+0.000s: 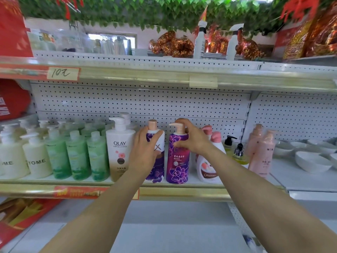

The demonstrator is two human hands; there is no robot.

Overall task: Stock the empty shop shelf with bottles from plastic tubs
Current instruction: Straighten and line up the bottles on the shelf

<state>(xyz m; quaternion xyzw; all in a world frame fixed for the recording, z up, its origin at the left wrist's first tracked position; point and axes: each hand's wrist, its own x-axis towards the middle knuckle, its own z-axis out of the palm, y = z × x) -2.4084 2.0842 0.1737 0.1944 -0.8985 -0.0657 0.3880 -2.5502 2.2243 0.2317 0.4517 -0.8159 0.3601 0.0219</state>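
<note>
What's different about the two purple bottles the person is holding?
The left bottle is partly white; the right bottle is purple all over. The right bottle's pump spout points left; the left bottle's top shows no spout. Both stand upright with pink tops on the shelf.

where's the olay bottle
In the head view, the Olay bottle stands on the shelf, left of centre, between the green bottles and the left hand.

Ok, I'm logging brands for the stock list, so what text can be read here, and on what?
"OLAY": white pump bottle.
"TOME": cream bottle.
"OME", cut off: leftmost cream bottle.
"10元": handwritten price tag.
"X": purple-white bottle gripped by the left hand.
Too blurred: purple pump bottle held by the right hand; red shelf strip.
</note>
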